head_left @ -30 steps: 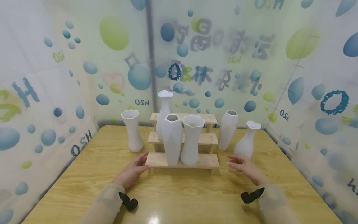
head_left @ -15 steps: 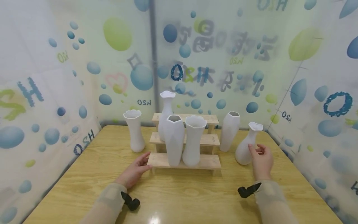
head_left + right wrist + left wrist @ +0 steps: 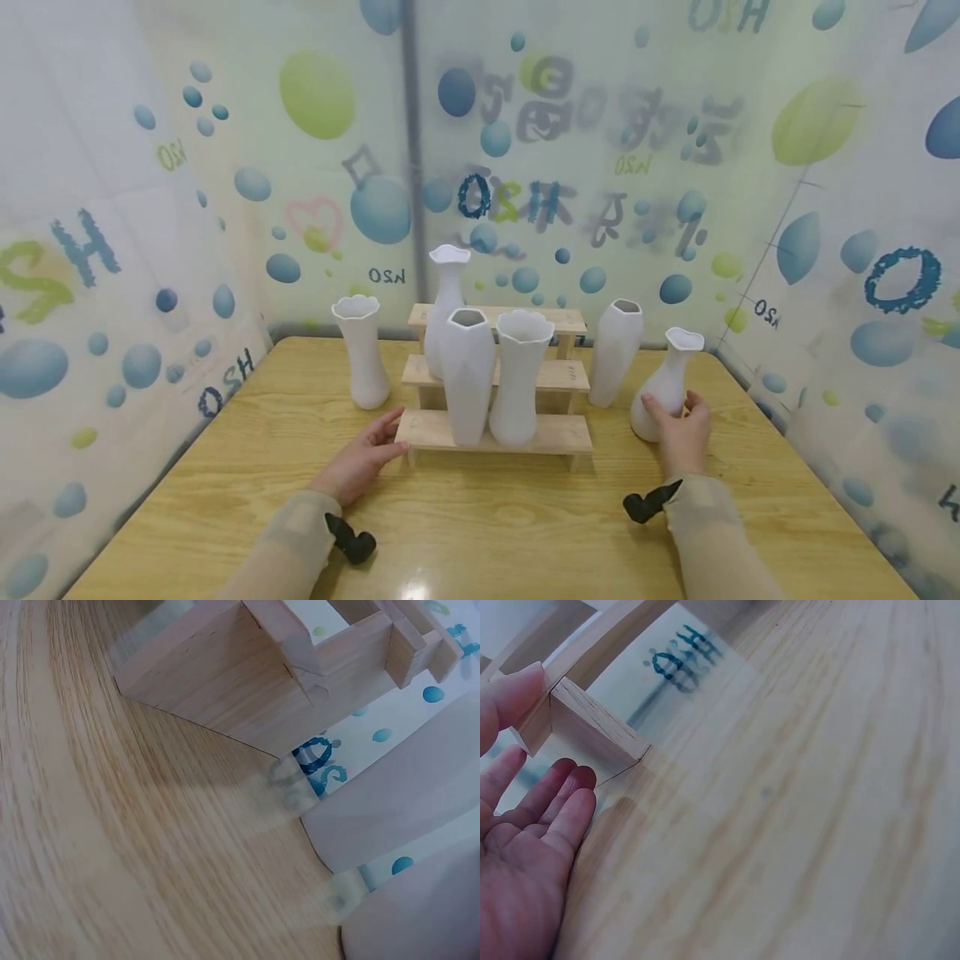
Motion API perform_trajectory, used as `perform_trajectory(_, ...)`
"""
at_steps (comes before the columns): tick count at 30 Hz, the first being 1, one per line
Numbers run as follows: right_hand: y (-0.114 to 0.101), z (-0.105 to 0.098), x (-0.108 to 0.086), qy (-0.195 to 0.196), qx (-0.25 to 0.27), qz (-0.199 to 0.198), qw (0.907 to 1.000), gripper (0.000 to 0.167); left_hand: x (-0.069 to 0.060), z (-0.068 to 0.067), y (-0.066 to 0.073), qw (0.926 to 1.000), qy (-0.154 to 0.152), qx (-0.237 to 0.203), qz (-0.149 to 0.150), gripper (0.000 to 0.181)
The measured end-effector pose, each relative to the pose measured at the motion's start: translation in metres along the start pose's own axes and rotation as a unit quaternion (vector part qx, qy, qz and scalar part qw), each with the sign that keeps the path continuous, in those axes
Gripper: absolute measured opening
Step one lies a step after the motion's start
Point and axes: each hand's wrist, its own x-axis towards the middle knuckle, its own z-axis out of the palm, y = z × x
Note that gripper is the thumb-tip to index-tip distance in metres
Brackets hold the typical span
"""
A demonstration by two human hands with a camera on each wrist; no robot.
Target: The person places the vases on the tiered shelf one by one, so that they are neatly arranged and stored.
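A three-step wooden stand (image 3: pixel 555 431) carries a pentagon-mouthed white vase (image 3: pixel 468 379) and a scalloped white vase (image 3: pixel 517 375) on its lowest step. Behind them rises a slender, flared white vase (image 3: pixel 449 287); its base is hidden. My left hand (image 3: pixel 360 460) holds the left end of the lowest step, thumb and forefinger either side of the board in the left wrist view. At the right, my right hand (image 3: pixel 684 437) grips the lower body of a round-bellied, narrow-necked white vase (image 3: pixel 671 379), which stands on the table. The right wrist view shows only part of that vase (image 3: pixel 420 915), without the hand.
A tall angular white vase (image 3: pixel 617 354) stands between the stand and the gripped vase. Left of the stand is another scalloped white vase (image 3: pixel 363 354). The wooden table (image 3: pixel 480 525) is bounded by printed curtains (image 3: pixel 315 233) at the back and sides.
My right hand has gone from in front of the narrow-necked vase to its right side, then closed round its lower body. The left hand stays at the stand. The view has shifted slightly.
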Motion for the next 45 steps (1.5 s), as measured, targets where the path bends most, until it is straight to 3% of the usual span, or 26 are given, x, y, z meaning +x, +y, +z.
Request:
perform_trajectory(13,0.002,0.012,-0.003,-0.017,0.073,0.034,0.9966,0.095,-0.001,0.0,0.0,1.0,0.005,-0.001,-0.007,0.074)
perform_trajectory(25,0.002,0.015,0.002,-0.004,0.111,0.068,0.9915,0.094,-0.001,0.0,0.001,1.0,0.003,0.001,-0.007,0.075)
perform_trajectory(38,-0.003,0.009,-0.004,0.002,0.109,0.073,0.9914,0.096,-0.001,0.001,0.002,0.9999,-0.006,0.004,-0.009,0.076)
perform_trajectory(45,-0.011,0.003,-0.012,-0.006,0.065,0.055,0.9963,0.095,-0.002,0.0,0.001,0.9999,-0.004,0.002,-0.013,0.076)
